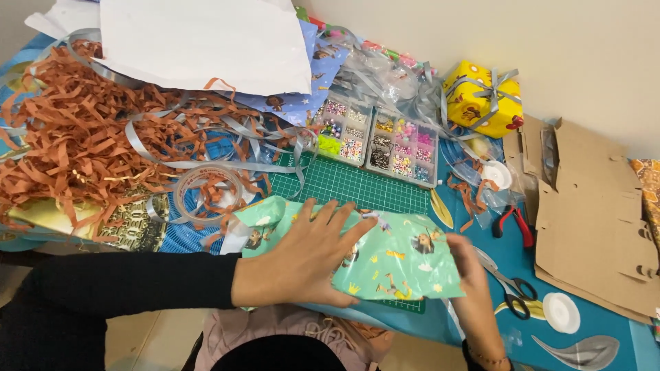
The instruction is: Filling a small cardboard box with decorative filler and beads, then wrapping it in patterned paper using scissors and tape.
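Left hand (302, 264) flat on wrapped parcel (385, 257); right hand (471, 275) pinching edge; bead boxes (375, 137) full.

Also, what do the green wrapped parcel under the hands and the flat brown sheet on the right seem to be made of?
The green parcel looks wrapped in thin printed paper with a slight sheen; it creases sharply at the folds. The brown sheet looks like plain matte cardboard, stiff, with cut notches along its edge.
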